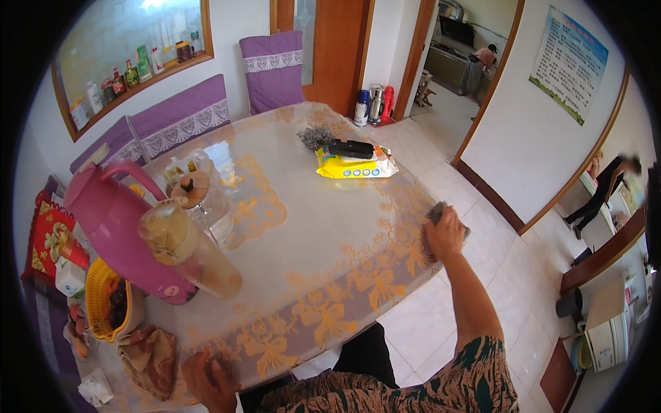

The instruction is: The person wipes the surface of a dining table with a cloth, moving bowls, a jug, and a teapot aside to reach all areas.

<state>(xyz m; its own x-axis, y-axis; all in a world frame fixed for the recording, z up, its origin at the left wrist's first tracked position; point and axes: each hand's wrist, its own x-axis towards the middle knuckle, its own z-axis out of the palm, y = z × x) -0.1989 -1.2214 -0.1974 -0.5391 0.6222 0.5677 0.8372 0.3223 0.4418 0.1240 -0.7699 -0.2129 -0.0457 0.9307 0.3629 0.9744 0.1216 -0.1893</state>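
Note:
My right hand [446, 231] is closed on a grey cloth [436, 210] at the right edge of the table [310, 213]; part of the cloth shows past the fingers. Down at the near edge, my left hand [210, 384] rests on the tabletop, fingers slightly bent and apart, nothing visible in it. Beside that hand lies a crumpled brown patterned cloth [148, 359]. A clear cover with golden flower and bow patterns lies over the table. Toward the far right sit a yellow and white packet of wipes [357, 167], a black object [351, 149] on it, and a grey mesh scourer [315, 138].
On the table's left stand a pink thermos jug [113, 224], a tall cloudy plastic jug [189, 251], a glass pot with a wooden lid [193, 189] and a yellow basket [108, 299]. Purple-covered chairs [180, 110] line the far side. Flasks [375, 104] stand on the floor; two people are farther off.

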